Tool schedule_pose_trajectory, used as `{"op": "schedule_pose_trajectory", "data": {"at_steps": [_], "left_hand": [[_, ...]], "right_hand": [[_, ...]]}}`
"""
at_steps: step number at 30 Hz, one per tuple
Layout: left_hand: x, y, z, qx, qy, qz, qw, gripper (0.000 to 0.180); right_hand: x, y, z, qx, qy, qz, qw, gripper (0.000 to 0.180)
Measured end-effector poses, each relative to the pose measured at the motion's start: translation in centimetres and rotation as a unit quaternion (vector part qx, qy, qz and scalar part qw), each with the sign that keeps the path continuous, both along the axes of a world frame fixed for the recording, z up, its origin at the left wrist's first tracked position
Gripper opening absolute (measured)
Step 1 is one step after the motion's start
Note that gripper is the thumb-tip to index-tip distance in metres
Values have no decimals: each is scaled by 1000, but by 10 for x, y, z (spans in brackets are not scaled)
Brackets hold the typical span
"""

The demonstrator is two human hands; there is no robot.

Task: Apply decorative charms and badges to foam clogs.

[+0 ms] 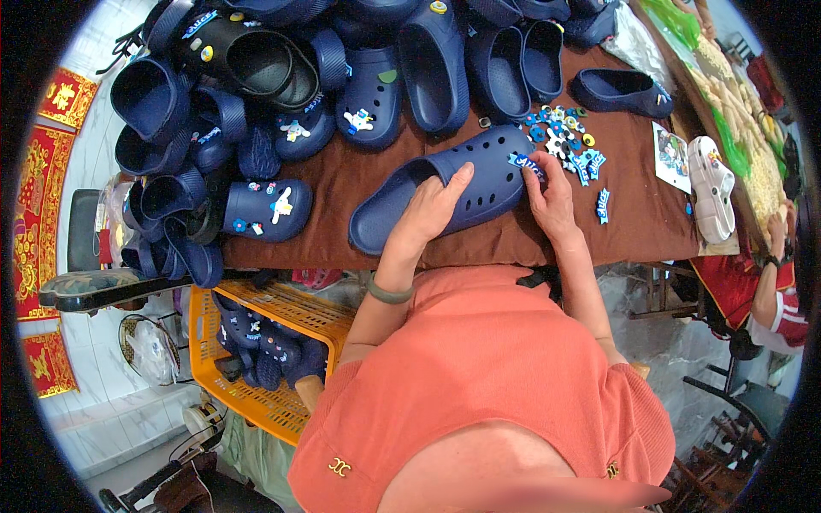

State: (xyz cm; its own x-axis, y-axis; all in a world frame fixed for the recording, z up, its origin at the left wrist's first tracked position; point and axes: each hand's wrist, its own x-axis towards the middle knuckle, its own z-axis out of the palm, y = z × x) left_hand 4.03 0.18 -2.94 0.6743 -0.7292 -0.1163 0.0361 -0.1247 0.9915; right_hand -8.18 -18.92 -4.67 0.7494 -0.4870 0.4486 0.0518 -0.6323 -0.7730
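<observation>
A navy blue clog [487, 184] with round holes lies across the brown cloth in front of me, its toe to the right. My left hand [434, 203] grips it, fingers inside the foot opening and thumb on top. Near the toe, my right hand [550, 198] pinches a small blue-and-white lettered shoe charm [523, 164] against the upper. Whether the charm sits in a hole is hidden by the fingers. Just beyond that hand lies a pile of loose charms [560, 132] in blue, white, black and yellow. One lettered charm [603, 206] lies apart, to its right.
Navy clogs [368, 103], some with charms, are heaped at the far side and left. A white clog [711, 190] stands by a picture card [671, 156] on the right. An orange crate [248, 295] of clogs is at lower left. Another person's arm [767, 282] shows far right.
</observation>
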Motion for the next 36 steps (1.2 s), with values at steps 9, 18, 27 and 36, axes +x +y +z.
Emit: {"op": "schedule_pose_trajectory", "data": {"at_steps": [9,18,27,36], "left_hand": [[0,-4,-17,2,-31,33,999,68],[-3,0,-1,41,-40,37,998,70],[-2,2,0,21,18,-8,1000,53],[0,-1,-9,32,-42,21,998,70]], "right_hand": [[1,-1,-2,-11,-2,-4,1000,22],[0,2,2,4,8,-4,1000,22],[-1,2,2,1,13,0,1000,22],[1,-1,1,-2,-1,7,1000,21]]}}
